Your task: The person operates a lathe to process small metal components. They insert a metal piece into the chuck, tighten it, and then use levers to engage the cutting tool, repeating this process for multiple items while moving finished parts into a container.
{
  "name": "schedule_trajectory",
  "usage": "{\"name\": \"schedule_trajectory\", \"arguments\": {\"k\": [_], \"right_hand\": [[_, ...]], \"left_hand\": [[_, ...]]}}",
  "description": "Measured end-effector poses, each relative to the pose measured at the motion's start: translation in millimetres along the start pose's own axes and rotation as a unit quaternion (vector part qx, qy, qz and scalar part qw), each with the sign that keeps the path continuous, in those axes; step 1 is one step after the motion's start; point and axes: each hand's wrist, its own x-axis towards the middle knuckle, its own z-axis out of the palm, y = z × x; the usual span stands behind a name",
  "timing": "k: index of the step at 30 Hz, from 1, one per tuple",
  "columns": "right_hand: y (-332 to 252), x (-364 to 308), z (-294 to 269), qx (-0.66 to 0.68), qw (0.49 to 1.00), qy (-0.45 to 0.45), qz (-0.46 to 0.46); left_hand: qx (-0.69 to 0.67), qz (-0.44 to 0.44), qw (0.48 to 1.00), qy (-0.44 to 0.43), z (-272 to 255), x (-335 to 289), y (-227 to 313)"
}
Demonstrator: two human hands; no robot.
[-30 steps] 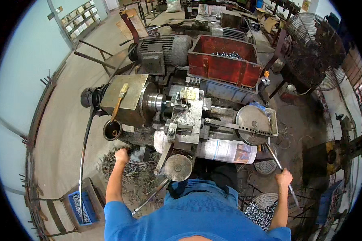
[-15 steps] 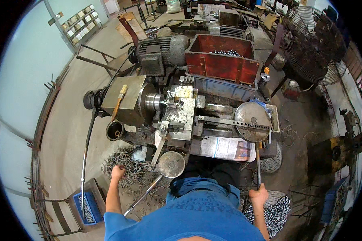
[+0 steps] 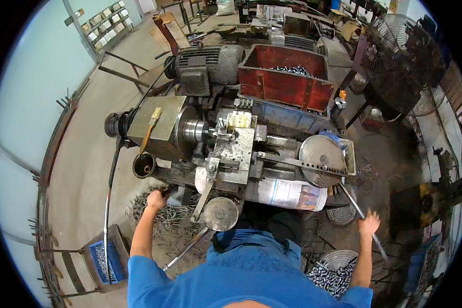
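1. The right hand (image 3: 368, 224) lies against a metal rod (image 3: 350, 197), its fingers loosely extended and slightly parted rather than clenched.
2. The left hand (image 3: 156, 199) is curled, next to something dark; whether it grips this cannot be told. A heap of metal shavings (image 3: 153, 218) lies just beside it on the floor.
3. The rod slants from under a large round disc (image 3: 321, 156), at the machine's right end, toward the near right.
4. Between the hands, a smaller disc (image 3: 219, 214) sits at the machine's near side, with a second rod (image 3: 187, 248) slanting near left from it.
5. A newspaper (image 3: 280, 192) lies along the machine's near edge, left of the right hand.
6. Farther out, a brush (image 3: 151, 128) rests on the boxy housing (image 3: 161, 113) at left; a red bin (image 3: 285, 84) of metal parts stands on the far side.
7. Near right, a round basket (image 3: 338, 259) holds shiny metal parts.
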Motion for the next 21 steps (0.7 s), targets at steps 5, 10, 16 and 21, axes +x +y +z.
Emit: {"name": "schedule_trajectory", "arguments": {"k": [5,10,16,21], "right_hand": [[-23,29,-11,0.059,0.989,0.139,-0.012],[-85,23,-50,0.188,0.959,0.178,-0.118],[-190,44,-145,0.342,0.869,0.177,-0.311],[-344,25,-234,0.414,0.71,0.164,-0.546]], "left_hand": [[0.04,-0.041,0.993,0.104,37,7,24],[-0.075,-0.137,0.97,0.185,127,8,25],[0.094,-0.009,0.995,-0.02,53,9,-4],[0.031,0.012,0.999,-0.007,-5,-9,-16]]}}
